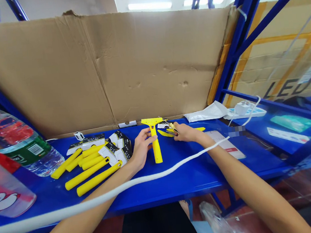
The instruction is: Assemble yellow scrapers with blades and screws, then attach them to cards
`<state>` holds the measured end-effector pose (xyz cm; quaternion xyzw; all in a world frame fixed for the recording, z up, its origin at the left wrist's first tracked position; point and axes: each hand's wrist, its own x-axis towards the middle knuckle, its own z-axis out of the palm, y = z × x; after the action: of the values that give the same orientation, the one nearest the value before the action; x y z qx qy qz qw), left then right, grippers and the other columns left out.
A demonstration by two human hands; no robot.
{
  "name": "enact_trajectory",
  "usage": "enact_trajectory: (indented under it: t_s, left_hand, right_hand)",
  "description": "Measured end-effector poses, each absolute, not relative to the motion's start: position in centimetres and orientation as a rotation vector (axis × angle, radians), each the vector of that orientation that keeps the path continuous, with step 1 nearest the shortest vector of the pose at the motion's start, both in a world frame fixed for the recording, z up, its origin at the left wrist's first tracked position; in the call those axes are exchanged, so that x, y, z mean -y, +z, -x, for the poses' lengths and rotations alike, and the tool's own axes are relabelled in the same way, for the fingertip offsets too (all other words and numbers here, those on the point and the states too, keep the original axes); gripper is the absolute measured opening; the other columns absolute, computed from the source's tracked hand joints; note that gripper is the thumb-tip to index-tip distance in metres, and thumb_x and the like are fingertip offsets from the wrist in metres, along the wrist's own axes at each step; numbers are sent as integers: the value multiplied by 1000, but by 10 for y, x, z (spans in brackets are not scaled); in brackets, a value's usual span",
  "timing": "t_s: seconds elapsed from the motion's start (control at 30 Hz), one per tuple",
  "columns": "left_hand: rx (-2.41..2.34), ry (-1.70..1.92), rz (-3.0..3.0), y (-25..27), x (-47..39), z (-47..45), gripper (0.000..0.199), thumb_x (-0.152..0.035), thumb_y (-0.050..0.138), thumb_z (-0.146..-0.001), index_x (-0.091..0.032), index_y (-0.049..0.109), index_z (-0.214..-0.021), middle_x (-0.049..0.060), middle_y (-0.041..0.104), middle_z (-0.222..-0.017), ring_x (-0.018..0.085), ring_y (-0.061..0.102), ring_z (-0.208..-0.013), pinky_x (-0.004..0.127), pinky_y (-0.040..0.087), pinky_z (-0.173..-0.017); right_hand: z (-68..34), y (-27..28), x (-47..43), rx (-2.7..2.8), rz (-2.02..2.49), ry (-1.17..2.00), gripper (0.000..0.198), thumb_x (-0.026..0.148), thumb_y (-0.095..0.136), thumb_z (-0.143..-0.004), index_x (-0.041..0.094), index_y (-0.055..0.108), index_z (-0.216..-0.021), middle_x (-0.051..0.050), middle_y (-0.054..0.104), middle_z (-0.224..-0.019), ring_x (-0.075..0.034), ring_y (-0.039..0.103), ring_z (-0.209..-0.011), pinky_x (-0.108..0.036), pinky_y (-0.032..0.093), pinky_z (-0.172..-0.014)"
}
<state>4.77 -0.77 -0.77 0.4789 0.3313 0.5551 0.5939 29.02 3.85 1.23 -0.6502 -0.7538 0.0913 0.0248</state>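
Note:
My left hand (pixel 141 150) is closed around the upper handle of a yellow T-shaped scraper (pixel 157 151), which stands with its wide head away from me. In my closed right hand (pixel 185 131) is a screwdriver (pixel 171 126) with a pale yellow handle; its thin shaft points at the right end of the scraper's head. Whether the tip touches the head I cannot tell. Flat yellow pieces (pixel 200 129) lie under and beside my right hand. Left of my left hand is a pile of yellow handles (pixel 88 176) with black-and-white printed cards (pixel 111 151).
A white cable (pixel 162 174) crosses in front of both forearms. A large water bottle (pixel 32 149) and a plastic cup (pixel 7 193) stand at left. Cardboard (pixel 160 63) walls the back of the blue shelf (pixel 153 191). At right are a white pouch (pixel 208 112) and a power strip (pixel 252 112).

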Motion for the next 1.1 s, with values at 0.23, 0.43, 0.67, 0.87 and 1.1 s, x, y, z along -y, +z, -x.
enact_trajectory:
  t_s: [0.23, 0.43, 0.67, 0.87, 1.1]
  left_hand:
    - [-769, 1283, -1119, -10, 6, -47, 47, -33, 96, -72, -22, 78, -113, 4, 73, -104, 23, 68, -98, 32, 52, -78]
    - [-776, 1260, -1122, -12, 6, -47, 49, -33, 96, -73, -22, 77, -116, 4, 74, -104, 23, 68, -96, 32, 52, -79]
    - [-780, 1250, -1119, -12, 7, -49, 48, -32, 97, -71, -23, 77, -114, 4, 74, -105, 24, 68, -99, 32, 52, -78]
    - [-775, 1144, -1144, -15, 4, -48, 46, -30, 97, -72, -22, 76, -113, 5, 76, -105, 24, 72, -98, 33, 53, -79]
    - [-668, 842, -1101, -21, 10, -52, 54, -22, 99, -71, -21, 63, -111, 12, 84, -109, 25, 79, -83, 38, 58, -80]
  right_hand:
    - [-295, 11, -41, 2336, 2052, 295, 42, 42, 75, -107, 20, 69, -142, -12, 72, -140, -27, 74, -117, -49, 66, -99]
    - [-303, 8, -48, 2303, 2093, 273, 43, 42, 75, -107, 19, 68, -143, -12, 71, -142, -27, 74, -120, -50, 65, -101]
    - [-321, -1, -60, 2191, 2125, 293, 43, 42, 75, -107, 19, 68, -143, -12, 71, -143, -28, 73, -120, -51, 65, -101]
    - [-324, 3, -62, 2068, 1880, 386, 36, 42, 75, -107, 19, 72, -135, -10, 73, -135, -25, 75, -114, -47, 65, -98]
    - [-300, 18, -53, 1675, 1371, 526, 41, 57, 77, -93, 25, 51, -92, -13, 83, -114, -24, 74, -97, -39, 60, -85]
